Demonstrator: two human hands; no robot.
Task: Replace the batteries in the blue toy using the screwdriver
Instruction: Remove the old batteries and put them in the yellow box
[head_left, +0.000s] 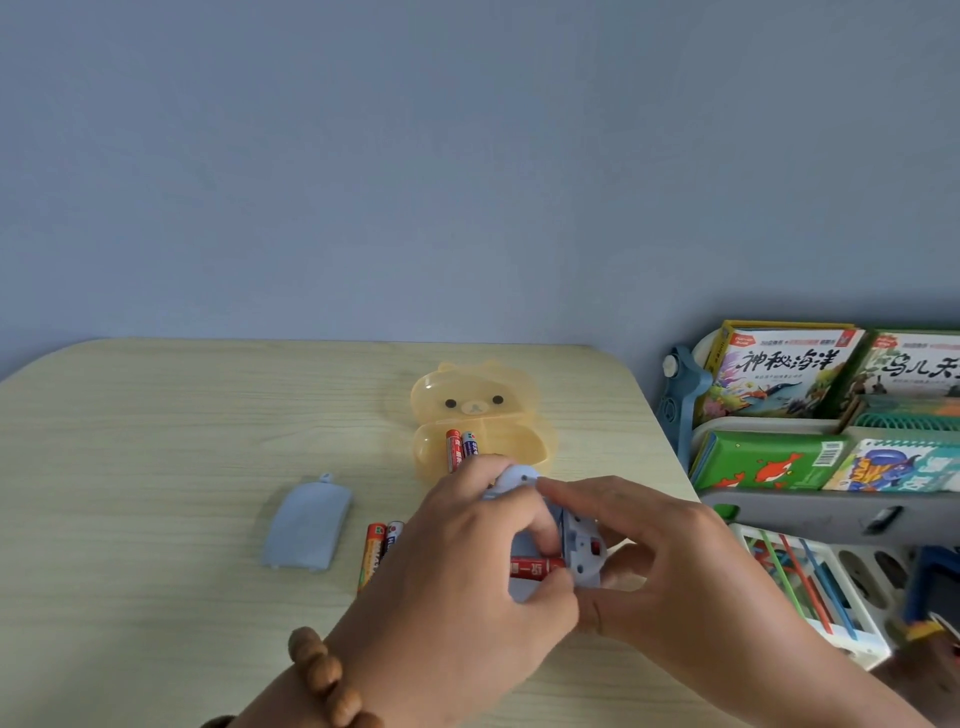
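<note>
Blue toy (581, 553) is at the near right of the table (156, 467), gripped between both hands. My left hand (462, 577) curls round it, fingertips on the red battery (531, 567) in its open compartment. My right hand (680, 566) clasps its right side. The cover (306, 525) lies to the left.

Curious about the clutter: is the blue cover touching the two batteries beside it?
Apart. The head view shows bare table between the blue cover and the batteries.

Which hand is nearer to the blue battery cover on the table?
Left. The left hand grips the blue toy right of the battery cover; the right hand grips its far side.
</note>
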